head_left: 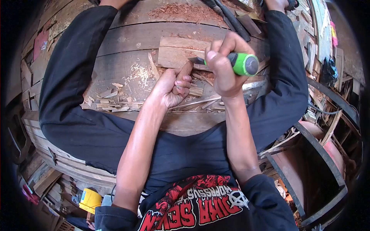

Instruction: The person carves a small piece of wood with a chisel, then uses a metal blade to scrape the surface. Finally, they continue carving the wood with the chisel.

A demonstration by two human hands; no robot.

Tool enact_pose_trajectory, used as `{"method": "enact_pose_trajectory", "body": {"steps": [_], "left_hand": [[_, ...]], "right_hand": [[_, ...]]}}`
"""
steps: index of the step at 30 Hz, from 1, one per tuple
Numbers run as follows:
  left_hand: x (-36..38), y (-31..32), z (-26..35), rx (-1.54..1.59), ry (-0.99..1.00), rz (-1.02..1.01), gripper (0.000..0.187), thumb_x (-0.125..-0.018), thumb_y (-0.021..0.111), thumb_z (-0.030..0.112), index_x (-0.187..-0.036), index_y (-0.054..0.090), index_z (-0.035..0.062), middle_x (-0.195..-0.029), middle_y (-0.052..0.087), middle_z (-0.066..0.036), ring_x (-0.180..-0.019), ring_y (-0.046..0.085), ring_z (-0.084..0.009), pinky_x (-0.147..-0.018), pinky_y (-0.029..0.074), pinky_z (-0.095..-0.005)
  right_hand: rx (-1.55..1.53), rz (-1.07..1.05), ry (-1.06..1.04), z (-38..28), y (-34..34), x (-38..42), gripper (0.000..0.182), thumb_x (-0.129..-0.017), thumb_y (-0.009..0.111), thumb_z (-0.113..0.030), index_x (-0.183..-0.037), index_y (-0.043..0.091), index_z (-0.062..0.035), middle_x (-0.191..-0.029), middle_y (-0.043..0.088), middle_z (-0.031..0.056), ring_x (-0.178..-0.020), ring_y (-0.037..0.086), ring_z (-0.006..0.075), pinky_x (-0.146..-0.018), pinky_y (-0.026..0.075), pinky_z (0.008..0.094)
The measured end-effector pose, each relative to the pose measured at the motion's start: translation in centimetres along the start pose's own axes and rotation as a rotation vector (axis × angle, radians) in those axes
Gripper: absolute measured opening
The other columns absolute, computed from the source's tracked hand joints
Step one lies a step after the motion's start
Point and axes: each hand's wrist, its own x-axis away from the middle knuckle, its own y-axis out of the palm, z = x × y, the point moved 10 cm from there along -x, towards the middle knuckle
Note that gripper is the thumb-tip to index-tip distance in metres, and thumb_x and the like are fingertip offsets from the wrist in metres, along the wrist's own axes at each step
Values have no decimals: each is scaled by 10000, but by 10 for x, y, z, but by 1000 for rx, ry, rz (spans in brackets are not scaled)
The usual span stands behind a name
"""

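Observation:
My left hand (174, 87) is closed around a small piece of wood (187, 68), whose upper end sticks out past the fingers. My right hand (227, 73) grips a chisel (244, 64) by its green and grey handle. The chisel's dark blade (197, 60) points left, and its tip is at the upper end of the wood piece; whether it touches is hard to tell. Just beyond both hands lies a flat wooden board (173, 50), partly behind the right hand.
Wood slivers (119, 104) and pale shavings (140, 73) lie on the plank surface (123, 42) between my legs. Reddish shavings (177, 11) are farther off, near dark bars (231, 17). A curved dark frame (323, 154) stands right, a yellow container (89, 198) lower left.

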Motion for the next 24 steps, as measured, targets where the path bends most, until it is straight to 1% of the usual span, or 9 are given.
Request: {"method": "enact_pose_trajectory", "body": {"steps": [4, 7, 9, 11, 13, 16, 20, 23, 24], "left_hand": [[-1, -8, -2, 46, 8, 20, 212, -1091, 335, 175, -1069, 467, 10, -741, 483, -17, -452, 415, -19, -341, 368, -168], [1, -2, -2, 8, 19, 47, 197, -1083, 334, 159, -1097, 468, 16, -736, 484, -17, -447, 411, -20, -341, 361, -165], [1, -2, -1, 2, 25, 22, 188, -1081, 337, 158, -1114, 466, 24, -738, 483, -16, -446, 406, -20, -343, 359, -166], [3, -7, -2, 28, 18, 18, 187, -1080, 347, 161, -1142, 470, 34, -739, 487, -17, -453, 409, -14, -343, 362, -161], [3, -9, -3, 61, 20, 76, 196, -1079, 351, 160, -1172, 471, 36, -739, 489, -17, -460, 414, -11, -342, 369, -157], [-2, -7, -3, 34, 12, 15, 234, -1085, 339, 166, -1223, 468, 29, -760, 486, -17, -467, 409, -13, -347, 375, -162], [2, -8, -1, 60, 8, 23, 230, -1088, 322, 174, -1184, 468, 24, -755, 491, -16, -461, 414, -18, -343, 374, -167], [2, -4, -1, 45, -10, 8, 217, -1089, 315, 178, -1157, 454, 25, -760, 491, -17, -460, 412, -18, -343, 373, -164], [1, -4, -1, 30, -12, -1, 214, -1089, 318, 178, -1157, 450, 24, -765, 489, -17, -461, 410, -17, -344, 374, -163]], "right_hand": [[-204, 77, 82, -19, -4, 1, 247, -777, 615, 42, -647, 438, -70, -596, 463, -21, -520, 404, 46, -474, 337, 231], [282, -140, -13, 29, 2, 19, 246, -832, 598, -15, -710, 400, -94, -588, 366, -36, -532, 348, 52, -485, 288, 239], [88, -8, -139, -1, -6, 0, 235, -842, 584, -18, -716, 402, -95, -584, 339, -47, -518, 345, 53, -503, 321, 251], [-320, 135, 52, -13, -21, -5, 256, -794, 622, 1, -656, 419, -74, -601, 469, -8, -490, 379, 61, -468, 320, 247], [-183, 62, 20, -9, -14, 0, 260, -809, 598, 38, -676, 401, -67, -594, 432, -18, -510, 359, 52, -472, 295, 240], [38, -26, 39, 27, -10, 10, 256, -804, 574, 82, -680, 407, -68, -586, 409, -21, -526, 366, 50, -479, 291, 237], [-255, 82, 18, -18, -7, -5, 275, -796, 611, 51, -663, 410, -83, -584, 426, -21, -519, 370, 48, -480, 305, 229], [72, -25, -121, 6, 1, 3, 270, -793, 605, 60, -669, 411, -81, -600, 422, -22, -522, 374, 48, -479, 304, 233], [161, -53, -59, 17, 3, 5, 273, -790, 599, 64, -674, 401, -85, -602, 412, -26, -522, 377, 47, -470, 296, 239]]}}
